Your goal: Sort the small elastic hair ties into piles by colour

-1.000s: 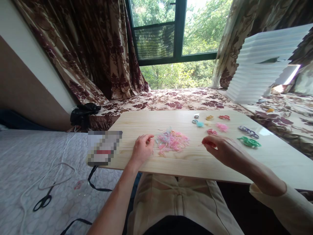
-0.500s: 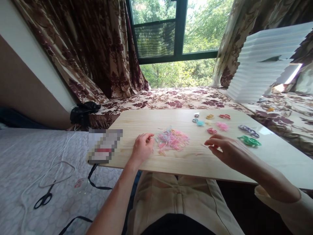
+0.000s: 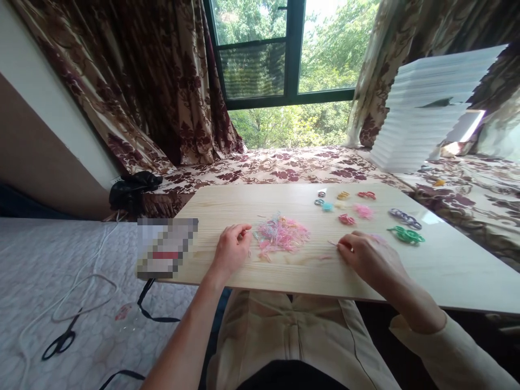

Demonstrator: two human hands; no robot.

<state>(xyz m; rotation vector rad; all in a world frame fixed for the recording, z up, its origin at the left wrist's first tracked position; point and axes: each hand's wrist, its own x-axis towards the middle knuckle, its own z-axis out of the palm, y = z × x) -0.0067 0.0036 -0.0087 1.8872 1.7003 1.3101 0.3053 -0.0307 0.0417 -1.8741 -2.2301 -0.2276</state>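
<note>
A heap of small pastel elastic bands [image 3: 281, 234], mostly pink, lies in the middle of a pale wooden board [image 3: 284, 271] across my lap. My left hand [image 3: 231, 250] rests on the board at the heap's left edge, fingers curled, pinching a thin band. My right hand [image 3: 368, 256] lies right of the heap, its thumb and forefinger pinched on a small band at the board's surface. Beyond it sit sorted little groups: red bands [image 3: 346, 219], pink bands [image 3: 363, 210], a teal band [image 3: 327, 206], orange bands [image 3: 343, 195], purple bands [image 3: 403, 217] and green bands [image 3: 407, 235].
A blurred card [image 3: 166, 247] lies on the board's left corner. Black scissors [image 3: 60, 342] and a white cord [image 3: 77, 290] lie on the quilted bed at left. A black bag [image 3: 132, 188] sits by the curtain. A white stack [image 3: 426, 108] stands on the window seat at right.
My right hand dropped from holding a red band above the board and slid left to pinch at the surface near the heap. The left hand stayed put.
</note>
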